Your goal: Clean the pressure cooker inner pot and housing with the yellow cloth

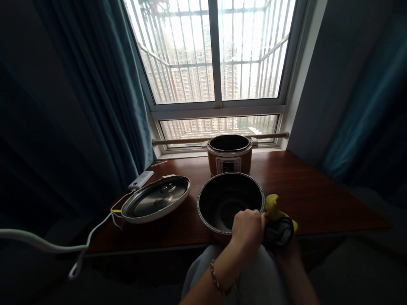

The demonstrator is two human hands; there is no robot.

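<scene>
A dark inner pot (219, 203) with a pale rim sits tilted toward me at the table's front edge. My left hand (247, 231), with a braided bracelet on its wrist, is closed on the near right part of the rim. Just right of the pot, my right hand (288, 250) holds a yellow and dark grey cloth (280, 226), which covers most of its fingers. Behind the pot stands an electric pressure cooker body (229, 163) with its top uncovered. To the left, the cooker's lid (159, 199) lies with its metal inside facing up.
A white power strip (140, 180) and white cable (41, 241) are left of the lid. The brown table (314, 195) reaches to the barred window (216, 55). A blue curtain (104, 84) hangs at the left, and my knees are under the front edge.
</scene>
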